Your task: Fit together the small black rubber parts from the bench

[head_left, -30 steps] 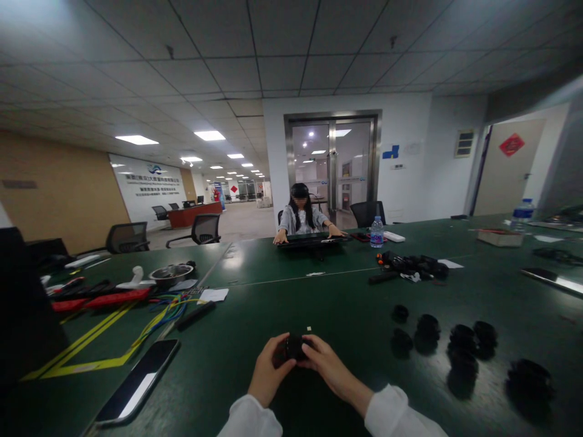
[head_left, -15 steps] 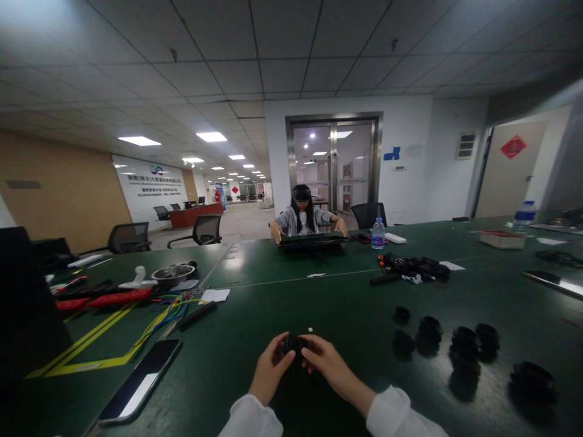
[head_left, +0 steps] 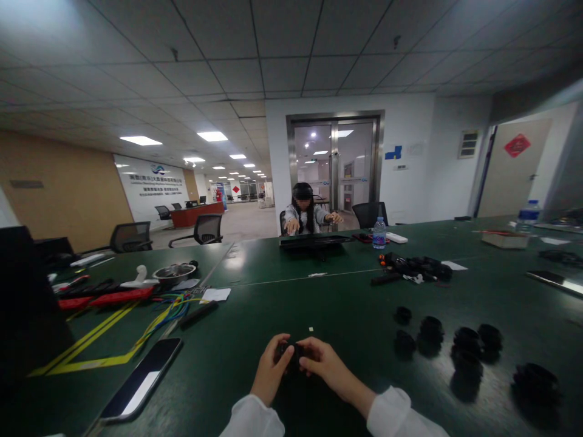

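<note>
Black part [head_left: 294, 353] mostly hidden behind fingers of my left hand [head_left: 274, 368] and right hand [head_left: 321, 359]; shape unclear. My white sleeves [head_left: 399, 413] cut off by bottom edge. Flat glossy device [head_left: 553, 280], right edge, cut off. Wall sign [head_left: 152, 191], left of frame: small lettering too blurred to read.

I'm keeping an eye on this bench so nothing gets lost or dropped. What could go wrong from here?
The black part sits between the fingers of the left hand and right hand, so it might slip onto the table. The loose black parts to the right are dark against dark green and could be overlooked, or nudged by the right sleeve.
</note>
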